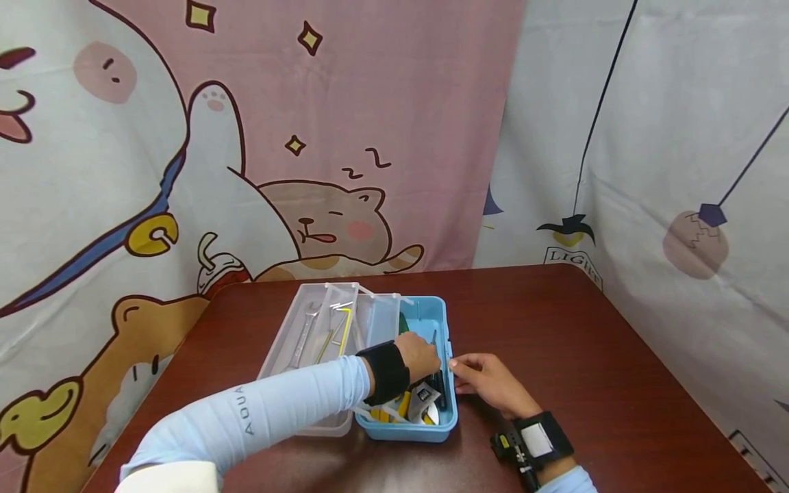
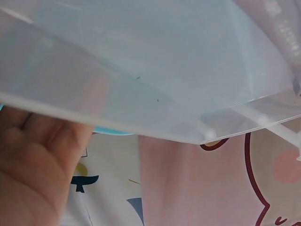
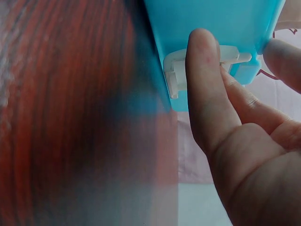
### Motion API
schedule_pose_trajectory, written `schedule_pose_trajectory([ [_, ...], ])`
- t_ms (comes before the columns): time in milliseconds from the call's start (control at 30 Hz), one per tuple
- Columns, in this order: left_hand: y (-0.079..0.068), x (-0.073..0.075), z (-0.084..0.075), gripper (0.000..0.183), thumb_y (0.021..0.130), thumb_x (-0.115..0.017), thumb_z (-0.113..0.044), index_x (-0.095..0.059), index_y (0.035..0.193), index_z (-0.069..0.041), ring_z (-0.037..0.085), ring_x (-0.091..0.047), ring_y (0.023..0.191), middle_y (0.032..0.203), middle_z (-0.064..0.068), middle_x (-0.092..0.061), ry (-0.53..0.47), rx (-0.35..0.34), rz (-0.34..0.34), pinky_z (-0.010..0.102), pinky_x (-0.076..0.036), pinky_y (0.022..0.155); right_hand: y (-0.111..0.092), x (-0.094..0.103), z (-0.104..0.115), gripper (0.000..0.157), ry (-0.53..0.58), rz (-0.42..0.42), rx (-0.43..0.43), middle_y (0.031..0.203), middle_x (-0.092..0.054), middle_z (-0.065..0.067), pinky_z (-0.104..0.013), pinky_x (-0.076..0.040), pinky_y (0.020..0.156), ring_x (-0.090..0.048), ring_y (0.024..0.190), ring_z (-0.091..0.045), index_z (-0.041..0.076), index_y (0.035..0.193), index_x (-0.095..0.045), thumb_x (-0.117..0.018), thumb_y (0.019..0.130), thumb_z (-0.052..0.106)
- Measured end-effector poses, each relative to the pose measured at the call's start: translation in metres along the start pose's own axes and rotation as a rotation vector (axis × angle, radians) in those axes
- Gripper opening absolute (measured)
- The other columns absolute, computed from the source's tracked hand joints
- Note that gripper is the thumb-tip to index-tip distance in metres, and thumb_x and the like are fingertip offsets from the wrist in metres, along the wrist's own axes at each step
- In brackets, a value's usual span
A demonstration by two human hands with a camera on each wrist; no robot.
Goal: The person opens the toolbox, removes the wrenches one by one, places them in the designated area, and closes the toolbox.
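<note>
A light blue toolbox (image 1: 445, 322) stands lidless side up on the table, its clear lid and tray (image 1: 302, 308) folded out to the left. My left hand (image 1: 418, 356) reaches down inside the box, and its fingertips are hidden there. Around it lie a white-labelled item (image 1: 422, 398), yellow-handled tools (image 1: 403, 405) and a black tool (image 1: 440, 392). At the box's right wall is my right hand (image 1: 490, 380), fingers rather straight, touching near the rim. The right wrist view shows these fingers in front of a white latch (image 3: 176, 70).
In the clear tray lie a wrench (image 1: 303, 335) and several hex keys, one of them yellow (image 1: 346, 325). The brown table (image 1: 555, 322) extends to the right of the box. A printed curtain (image 1: 394, 103) hangs behind it.
</note>
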State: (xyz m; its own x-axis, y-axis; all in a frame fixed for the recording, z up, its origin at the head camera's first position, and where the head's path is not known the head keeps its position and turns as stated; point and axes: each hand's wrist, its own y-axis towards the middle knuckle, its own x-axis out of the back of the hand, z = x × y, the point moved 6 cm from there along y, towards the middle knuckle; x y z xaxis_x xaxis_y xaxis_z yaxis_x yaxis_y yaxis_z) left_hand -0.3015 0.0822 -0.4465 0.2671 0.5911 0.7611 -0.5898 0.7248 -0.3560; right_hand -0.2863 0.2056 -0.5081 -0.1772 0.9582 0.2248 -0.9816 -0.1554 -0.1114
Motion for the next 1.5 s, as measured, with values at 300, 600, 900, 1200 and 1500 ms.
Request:
schedule_pose_trajectory([
  [300,0.007,-0.002,-0.008,0.019,0.094,-0.079,-0.028,-0.077,0.112,-0.032,0.006,-0.061,0.078,0.098,-0.011,-0.073,0.076,-0.049,-0.046,0.025,-0.056,0.076,-0.001,0.002,0.002,0.044,0.014,-0.002,0.012,0.107,-0.07,-0.015,-0.041,-0.062,0.079,-0.072,0.086,-0.024,-0.012,0.126,-0.065,-0.065,0.104,0.027],
  [600,0.012,-0.006,-0.009,0.02,0.095,-0.078,-0.032,-0.077,0.114,-0.036,0.006,-0.064,0.087,0.104,-0.014,-0.073,0.127,-0.066,-0.049,0.025,-0.056,0.079,-0.001,0.001,0.001,0.045,0.016,0.012,0.015,0.108,-0.07,-0.015,-0.042,-0.062,0.08,-0.072,0.087,-0.023,-0.011,0.126,-0.065,-0.064,0.104,0.028],
  [900,0.017,-0.008,-0.012,0.015,0.097,-0.075,-0.032,-0.078,0.111,-0.036,0.007,-0.065,0.083,0.102,-0.014,-0.074,0.164,-0.046,-0.08,0.024,-0.057,0.073,0.0,0.0,0.0,0.044,0.029,0.014,0.01,0.108,-0.07,-0.014,-0.044,-0.062,0.08,-0.072,0.086,-0.024,-0.012,0.126,-0.065,-0.064,0.104,0.027],
  [1200,0.017,-0.008,-0.015,0.017,0.095,-0.077,-0.03,-0.079,0.11,-0.036,0.007,-0.066,0.085,0.101,-0.014,-0.075,0.156,-0.049,-0.089,0.025,-0.057,0.072,0.001,0.001,0.0,0.045,0.001,0.013,0.0,0.106,-0.069,-0.014,-0.044,-0.062,0.08,-0.071,0.086,-0.024,-0.01,0.127,-0.065,-0.064,0.105,0.029],
  [1500,0.017,-0.011,-0.017,0.013,0.095,-0.077,-0.028,-0.079,0.107,-0.033,0.007,-0.065,0.075,0.095,-0.012,-0.074,0.162,-0.075,-0.135,0.025,-0.057,0.069,0.0,0.0,0.001,0.045,0.011,0.018,0.012,0.106,-0.07,-0.014,-0.043,-0.062,0.081,-0.071,0.087,-0.023,-0.011,0.126,-0.065,-0.064,0.104,0.029],
])
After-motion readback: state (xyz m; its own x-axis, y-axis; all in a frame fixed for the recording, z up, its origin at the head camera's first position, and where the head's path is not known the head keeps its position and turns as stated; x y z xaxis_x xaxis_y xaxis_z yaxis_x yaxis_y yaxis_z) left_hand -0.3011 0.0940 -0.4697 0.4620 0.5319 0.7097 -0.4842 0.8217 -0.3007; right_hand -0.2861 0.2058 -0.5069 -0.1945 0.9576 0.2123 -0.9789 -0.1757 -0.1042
